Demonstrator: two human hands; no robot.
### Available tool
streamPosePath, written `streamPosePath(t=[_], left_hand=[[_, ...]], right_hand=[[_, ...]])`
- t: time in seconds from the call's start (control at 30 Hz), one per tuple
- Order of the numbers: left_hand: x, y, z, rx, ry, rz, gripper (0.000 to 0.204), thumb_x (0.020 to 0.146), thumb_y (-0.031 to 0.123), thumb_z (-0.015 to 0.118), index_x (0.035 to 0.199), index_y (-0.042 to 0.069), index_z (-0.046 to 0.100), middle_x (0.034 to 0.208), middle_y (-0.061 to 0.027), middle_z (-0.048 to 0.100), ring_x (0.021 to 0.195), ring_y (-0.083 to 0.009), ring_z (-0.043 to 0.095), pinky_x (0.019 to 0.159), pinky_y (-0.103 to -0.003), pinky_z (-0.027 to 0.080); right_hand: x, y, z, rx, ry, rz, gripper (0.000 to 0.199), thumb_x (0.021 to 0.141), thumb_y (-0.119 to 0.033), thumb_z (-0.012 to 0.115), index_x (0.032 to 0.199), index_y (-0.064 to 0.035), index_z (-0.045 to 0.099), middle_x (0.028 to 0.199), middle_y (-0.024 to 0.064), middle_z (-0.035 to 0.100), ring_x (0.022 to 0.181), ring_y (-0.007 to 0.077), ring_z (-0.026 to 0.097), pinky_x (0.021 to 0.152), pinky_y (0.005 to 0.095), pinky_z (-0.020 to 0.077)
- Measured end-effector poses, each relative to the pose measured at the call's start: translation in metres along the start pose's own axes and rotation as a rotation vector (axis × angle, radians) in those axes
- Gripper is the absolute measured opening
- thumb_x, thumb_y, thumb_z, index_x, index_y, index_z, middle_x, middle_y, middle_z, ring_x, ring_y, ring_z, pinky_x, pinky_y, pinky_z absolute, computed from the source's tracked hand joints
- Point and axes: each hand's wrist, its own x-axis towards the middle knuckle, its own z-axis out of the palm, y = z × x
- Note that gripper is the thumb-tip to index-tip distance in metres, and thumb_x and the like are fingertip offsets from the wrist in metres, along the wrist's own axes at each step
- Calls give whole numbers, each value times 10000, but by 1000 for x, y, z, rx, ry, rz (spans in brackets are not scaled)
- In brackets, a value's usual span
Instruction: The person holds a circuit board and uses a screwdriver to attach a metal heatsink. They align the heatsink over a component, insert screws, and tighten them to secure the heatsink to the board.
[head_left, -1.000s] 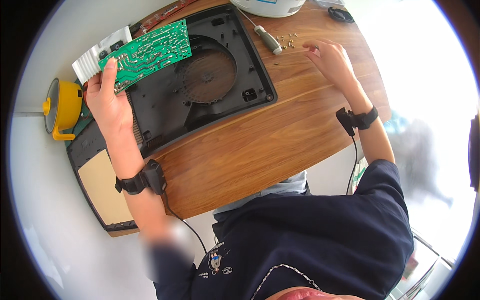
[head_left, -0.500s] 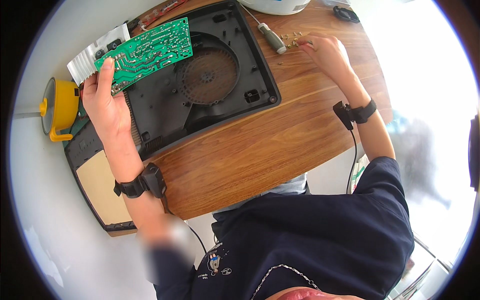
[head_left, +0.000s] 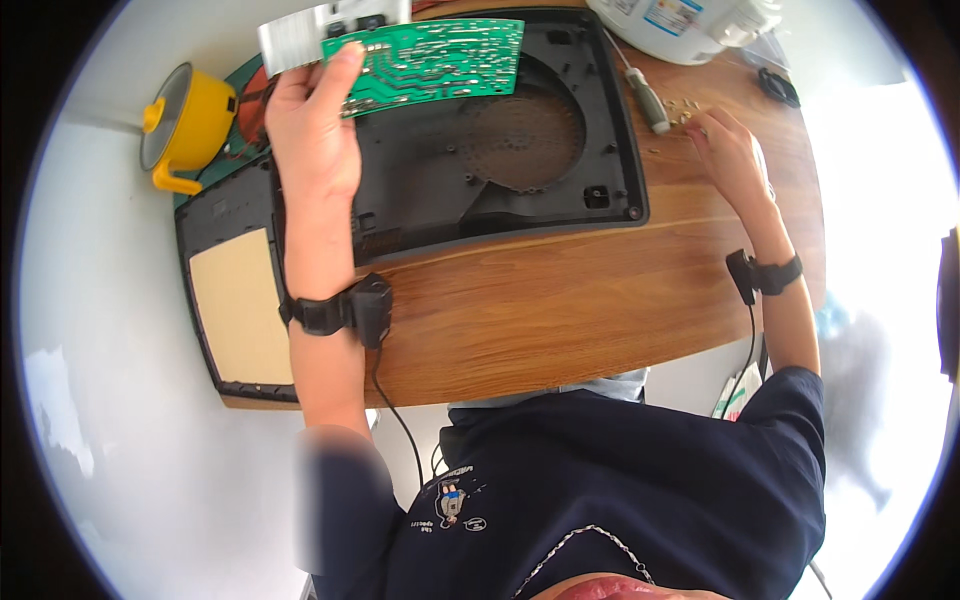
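My left hand (head_left: 318, 150) grips a green circuit board (head_left: 440, 65) by its left end, thumb on top, solder side facing up. A ribbed silver heat sink (head_left: 290, 45) is attached along the board's far left edge. Beneath the board lies a black plastic housing (head_left: 415, 205) with a round grille (head_left: 520, 130). To the right of the housing, my right hand (head_left: 732, 160) is closed in a pinch beside several small brass-coloured screws (head_left: 683, 108). What is between those fingertips, if anything, is too small to make out. A screwdriver (head_left: 650, 103) with a grey-green handle lies just left of the screws.
On the left stands a yellow pot (head_left: 195, 120) with a lid. A black-framed panel with a beige sheet (head_left: 240, 305) rests at the table's left end. A white tub (head_left: 670, 25) and a small black object (head_left: 778, 87) are at the far right of the wooden table (head_left: 520, 300).
The whole view has swung, so the table and both hands appear further right. The board now looks more level. My right hand stays at the screws with its fingers pinched.
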Motion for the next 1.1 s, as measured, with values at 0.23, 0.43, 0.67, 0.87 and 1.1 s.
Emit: streamPosePath(t=[0.23,0.43,0.67,0.87,1.1], left_hand=[[-2,-2,1,-15,14,-19,336,905,64,814,1204,-25,689,1027,-56,750,937,-91,672,882,-248,502],[-4,-5,-3,67,-21,-14,304,939,46,773,1228,6,688,1105,-57,749,993,-115,691,907,-281,530],[-8,0,9,60,-32,16,305,909,56,808,1188,-9,701,1034,-45,749,937,-89,669,869,-256,504],[-11,1,14,101,-17,20,302,901,64,826,1163,-11,695,1010,-19,728,892,-67,642,846,-233,486],[-14,1,21,151,-1,76,301,891,39,809,1157,-50,699,1002,-68,757,849,-72,681,734,-226,535]], right_hand=[[1,-13,-8,103,1,50,101,911,-91,694,990,-50,743,986,138,721,879,367,707,793,442,567],[19,-87,-67,223,92,114,121,890,-125,774,994,-62,774,864,64,732,640,170,582,642,317,501],[68,-183,-101,513,31,-113,82,915,-49,673,967,-16,728,813,2,623,635,76,466,587,255,414],[117,-240,-106,730,-51,-70,152,952,-105,693,1007,19,762,801,150,742,688,216,682,672,344,538],[131,-251,-74,591,120,-220,121,895,-74,704,965,14,748,829,215,726,757,356,724,699,409,559]])
